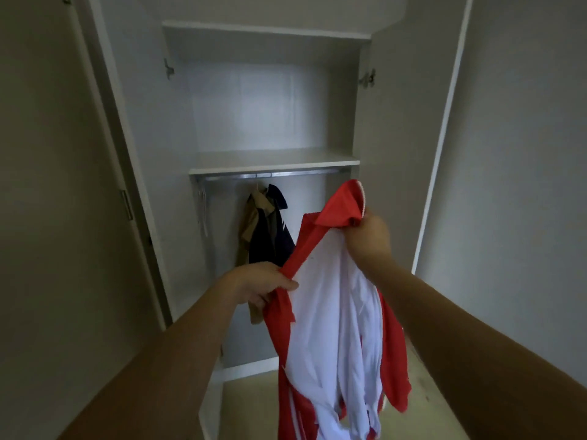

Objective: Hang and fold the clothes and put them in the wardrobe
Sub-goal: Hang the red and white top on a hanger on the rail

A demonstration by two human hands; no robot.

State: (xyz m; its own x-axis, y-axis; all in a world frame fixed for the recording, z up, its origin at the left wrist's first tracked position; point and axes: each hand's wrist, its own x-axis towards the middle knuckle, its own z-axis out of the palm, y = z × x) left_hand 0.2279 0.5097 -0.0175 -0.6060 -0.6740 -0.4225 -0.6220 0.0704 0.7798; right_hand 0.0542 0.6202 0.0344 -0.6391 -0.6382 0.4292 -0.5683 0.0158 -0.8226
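A red jacket with a white lining (333,312) hangs in front of me, turned so the lining faces me. My right hand (370,238) grips its red collar up high. My left hand (263,285) pinches the red front edge lower down on the left. Behind the jacket stands the open white wardrobe (273,160) with a metal rail (270,175) under its shelf. On the rail hang a tan garment (254,217) and a dark navy garment (274,236), side by side. Whether a hanger sits inside the red jacket is hidden.
Both wardrobe doors (400,138) stand open to either side. White empty hangers (202,204) dangle at the rail's left end. A higher shelf (266,28) tops the upper compartment. Pale floor (254,404) shows below the wardrobe base.
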